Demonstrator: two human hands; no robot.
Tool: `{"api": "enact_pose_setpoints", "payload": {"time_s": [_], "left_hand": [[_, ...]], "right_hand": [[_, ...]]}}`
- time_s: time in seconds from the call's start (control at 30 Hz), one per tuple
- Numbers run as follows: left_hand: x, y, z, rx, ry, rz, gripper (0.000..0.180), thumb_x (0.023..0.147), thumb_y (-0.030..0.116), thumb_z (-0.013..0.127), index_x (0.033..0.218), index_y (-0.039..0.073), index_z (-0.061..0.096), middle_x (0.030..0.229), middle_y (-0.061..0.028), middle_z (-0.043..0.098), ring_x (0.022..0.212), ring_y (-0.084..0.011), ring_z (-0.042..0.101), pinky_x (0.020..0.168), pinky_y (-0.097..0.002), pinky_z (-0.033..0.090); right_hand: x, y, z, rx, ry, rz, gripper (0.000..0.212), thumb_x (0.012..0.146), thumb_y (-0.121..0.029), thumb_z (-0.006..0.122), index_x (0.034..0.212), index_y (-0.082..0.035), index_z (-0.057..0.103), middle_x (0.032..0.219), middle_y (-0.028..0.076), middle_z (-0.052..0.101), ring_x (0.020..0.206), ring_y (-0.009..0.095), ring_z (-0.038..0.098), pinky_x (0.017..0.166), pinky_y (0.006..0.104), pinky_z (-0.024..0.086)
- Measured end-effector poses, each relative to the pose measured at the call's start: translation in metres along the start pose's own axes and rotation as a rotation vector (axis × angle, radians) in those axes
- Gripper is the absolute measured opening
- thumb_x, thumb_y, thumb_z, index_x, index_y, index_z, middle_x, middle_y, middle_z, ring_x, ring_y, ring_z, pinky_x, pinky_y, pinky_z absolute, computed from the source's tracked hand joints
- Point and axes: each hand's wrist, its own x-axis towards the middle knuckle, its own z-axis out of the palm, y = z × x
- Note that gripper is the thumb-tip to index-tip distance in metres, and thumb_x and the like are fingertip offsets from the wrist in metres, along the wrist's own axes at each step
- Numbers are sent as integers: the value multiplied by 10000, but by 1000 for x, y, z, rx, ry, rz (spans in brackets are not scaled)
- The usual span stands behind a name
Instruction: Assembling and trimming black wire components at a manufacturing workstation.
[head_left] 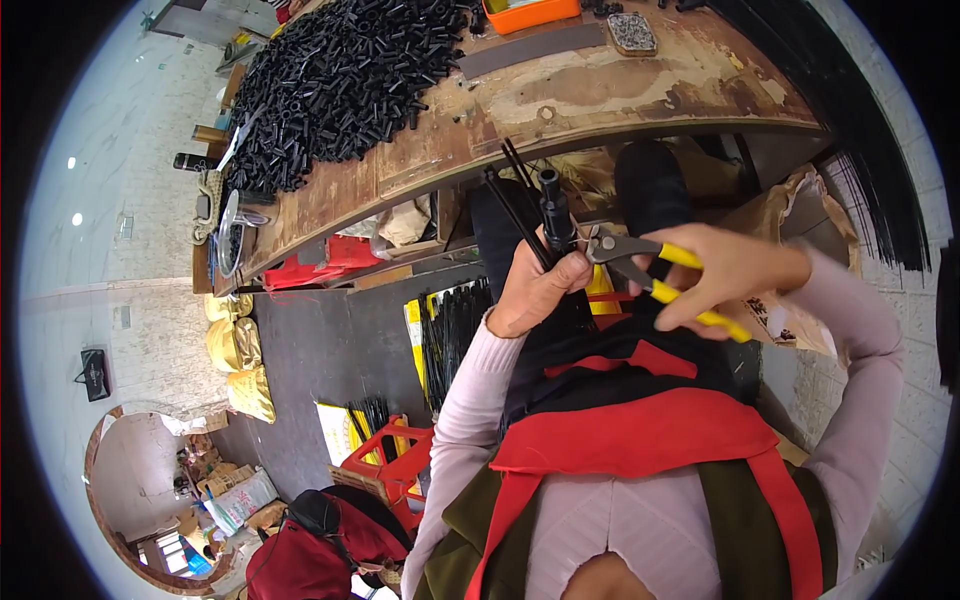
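Observation:
Above my lap, my left hand (540, 288) is closed around a bundle of thin black rods (513, 208) and a thicker black tubular piece (555, 215) that stands up out of the fist. My right hand (728, 272) grips a pair of pliers (622, 247) by its yellow handles. The handles are spread apart. The dark jaws are at the tubular piece, just beside my left thumb; what exactly lies between them is too small to make out.
A worn wooden workbench (560, 90) runs across the far side, with a large heap of short black tubes (340, 85), an orange tray (530, 12) and a speckled block (632, 34). Long black rods (870, 130) hang at right. Bundled rods (455, 335) and a red crate (395, 450) stand left.

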Motion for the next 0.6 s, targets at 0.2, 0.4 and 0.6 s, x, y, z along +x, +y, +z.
{"api": "enact_pose_setpoints", "payload": {"time_s": [0.2,0.4,0.6], "left_hand": [[11,0,4,142,149,9,250,978,267,600,892,55,498,676,36,431,607,-66,391,533,-244,327],[18,0,2,153,162,-22,239,976,275,604,958,60,502,696,36,437,607,-67,387,552,-231,328],[8,-1,9,97,76,-45,258,968,295,615,983,62,504,701,39,438,607,-67,383,551,-227,316]], "right_hand": [[9,40,4,-826,695,-561,553,775,-94,707,1265,-5,466,1103,180,520,976,313,571,854,383,479],[7,36,-15,-1000,603,-502,538,813,-80,681,1296,6,461,1004,176,579,907,336,617,813,393,506],[-3,27,-8,108,-21,53,321,856,-128,678,1082,-11,482,621,60,573,551,127,596,533,277,453]]}}
